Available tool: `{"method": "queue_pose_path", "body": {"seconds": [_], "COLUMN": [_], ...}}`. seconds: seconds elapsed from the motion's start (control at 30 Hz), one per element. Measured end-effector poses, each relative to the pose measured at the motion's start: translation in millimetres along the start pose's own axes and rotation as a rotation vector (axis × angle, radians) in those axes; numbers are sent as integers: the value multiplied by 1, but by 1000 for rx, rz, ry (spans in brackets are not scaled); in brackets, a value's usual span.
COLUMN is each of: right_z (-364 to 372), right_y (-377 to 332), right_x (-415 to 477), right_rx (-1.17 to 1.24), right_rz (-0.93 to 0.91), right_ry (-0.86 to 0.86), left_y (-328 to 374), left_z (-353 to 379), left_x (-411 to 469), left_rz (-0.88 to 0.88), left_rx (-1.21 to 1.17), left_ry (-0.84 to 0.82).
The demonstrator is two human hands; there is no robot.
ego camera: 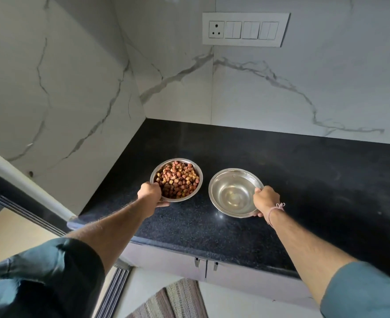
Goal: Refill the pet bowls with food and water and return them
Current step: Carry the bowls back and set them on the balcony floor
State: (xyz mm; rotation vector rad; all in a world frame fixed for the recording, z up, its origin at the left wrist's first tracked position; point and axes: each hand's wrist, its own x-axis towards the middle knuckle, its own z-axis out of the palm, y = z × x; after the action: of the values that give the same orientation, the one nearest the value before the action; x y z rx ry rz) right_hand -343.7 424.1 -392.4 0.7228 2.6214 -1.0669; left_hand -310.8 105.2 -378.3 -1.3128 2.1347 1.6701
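Left hand point(149, 191) clamps kibble bowl's point(176, 180) near rim | right hand point(266, 198) clamps water bowl's point(235, 192) near-right rim | step: carrying back, probably | next: lift level, no spills

I'm looking into the corner of a home kitchen. A polished black speckled stone table point(281, 180) runs along two walls clad in white marble-look panels point(281, 88) with grey veins. A white switch plate point(245, 29) with one socket and rocker switches sits on the back wall. Under the table I see pale grey cabinet doors point(246, 281) with small metal handles point(196, 262), and a striped woven rug point(173, 301) lies on the floor below them.
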Motion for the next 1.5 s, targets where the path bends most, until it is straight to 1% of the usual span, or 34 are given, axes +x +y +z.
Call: {"method": "queue_pose_path", "body": {"seconds": [0.2,0.33,0.57,0.77,1.0,1.1,1.3,1.5], "right_z": [4,6,17,34,63,80,118,161], "right_y": [0,-5,-21,-49,-81,-92,-113,-137], "right_x": [3,-2,-29,-82,-177,-220,-309,-381], "right_rx": [21,22,21,25,15,3,8,-4], "right_rz": [-17,-36,-92,-188,-333,-386,-491,-578], "right_ry": [18,7,-23,-78,-185,-250,-353,-464], "left_y": [-4,-10,-32,-67,-126,-153,-206,-256], "left_z": [4,1,-34,-94,-182,-224,-308,-382], "left_x": [-3,-5,-28,-56,-97,-121,-170,-208], "left_rz": [28,37,11,-2,7,10,-35,-92], "left_rx": [46,11,-49,-141,-329,-375,-391,-408], "left_ry": [98,121,156,257,377,432,610,753]}}
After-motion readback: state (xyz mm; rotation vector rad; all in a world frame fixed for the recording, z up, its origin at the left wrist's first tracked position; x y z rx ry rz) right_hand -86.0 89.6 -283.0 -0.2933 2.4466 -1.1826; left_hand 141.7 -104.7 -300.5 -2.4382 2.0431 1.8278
